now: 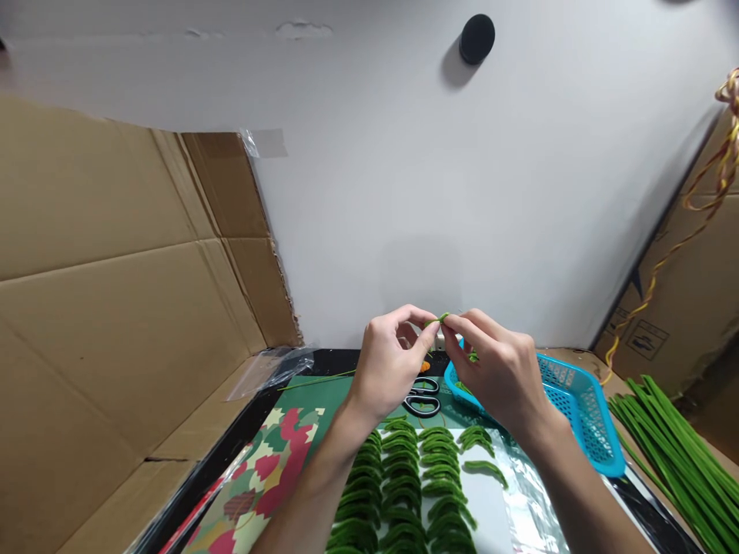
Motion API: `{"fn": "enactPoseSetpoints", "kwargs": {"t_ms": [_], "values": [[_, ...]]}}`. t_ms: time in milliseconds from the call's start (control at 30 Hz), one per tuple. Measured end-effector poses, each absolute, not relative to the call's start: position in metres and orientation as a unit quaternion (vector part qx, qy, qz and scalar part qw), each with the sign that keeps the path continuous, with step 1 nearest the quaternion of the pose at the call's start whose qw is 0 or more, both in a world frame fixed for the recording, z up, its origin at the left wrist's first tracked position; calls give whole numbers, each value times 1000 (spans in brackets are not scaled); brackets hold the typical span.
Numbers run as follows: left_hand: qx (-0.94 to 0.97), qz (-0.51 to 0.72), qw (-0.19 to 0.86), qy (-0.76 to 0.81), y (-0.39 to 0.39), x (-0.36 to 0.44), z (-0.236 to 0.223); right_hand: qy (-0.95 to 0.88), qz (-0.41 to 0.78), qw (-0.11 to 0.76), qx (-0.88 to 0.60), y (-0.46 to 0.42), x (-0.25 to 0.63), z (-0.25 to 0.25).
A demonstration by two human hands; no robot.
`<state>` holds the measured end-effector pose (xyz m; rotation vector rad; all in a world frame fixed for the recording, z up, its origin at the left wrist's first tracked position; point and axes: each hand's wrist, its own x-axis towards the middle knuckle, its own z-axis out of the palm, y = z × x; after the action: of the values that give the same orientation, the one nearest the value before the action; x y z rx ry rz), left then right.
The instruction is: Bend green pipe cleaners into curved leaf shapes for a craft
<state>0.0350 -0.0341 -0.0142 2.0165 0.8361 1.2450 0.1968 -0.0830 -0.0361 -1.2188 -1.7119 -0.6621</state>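
Observation:
Both hands are raised above the table, fingertips together. My left hand [388,358] pinches one end of a short green pipe cleaner piece [444,316], and my right hand [501,360] pinches it from the other side. Most of the piece is hidden by the fingers. Below the hands, rows of curved green fuzzy pieces [399,469] lie on a white sheet [490,512]. One curved piece [483,468] lies apart at the right. Black-handled scissors [423,405] rest on the green mat [332,394] beneath my left hand.
A blue plastic basket [613,454] stands behind my right forearm, with some green pieces inside. Long green pipe cleaners [687,454] lie at the far right. Patterned paper [271,469] is at the left. Cardboard [104,308] and a white wall [346,192] enclose the table.

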Motion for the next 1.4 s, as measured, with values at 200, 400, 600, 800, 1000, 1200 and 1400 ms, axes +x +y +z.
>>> {"fn": "enactPoseSetpoints", "kwargs": {"t_ms": [200, 400, 600, 800, 1000, 1200, 1400], "values": [[751, 474, 342, 307, -33, 33, -15, -688, -297, 486, -450, -79, 197, -39], [760, 469, 328, 308, -33, 33, -14, -707, -303, 474, -429, -81, 200, -39], [761, 448, 371, 287, -36, 32, -10, -707, -291, 491, -417, -84, 205, -34], [764, 431, 383, 290, -37, 33, -7, -714, -255, 492, -428, -85, 208, -32], [774, 407, 390, 288, -38, 35, -10, -739, -192, 476, -435, -87, 215, -27], [749, 425, 420, 286, -38, 36, -9, -734, -213, 473, -438, -86, 218, -28], [691, 421, 523, 268, -38, 32, -3, -737, -245, 497, -387, -86, 222, -29]]}}
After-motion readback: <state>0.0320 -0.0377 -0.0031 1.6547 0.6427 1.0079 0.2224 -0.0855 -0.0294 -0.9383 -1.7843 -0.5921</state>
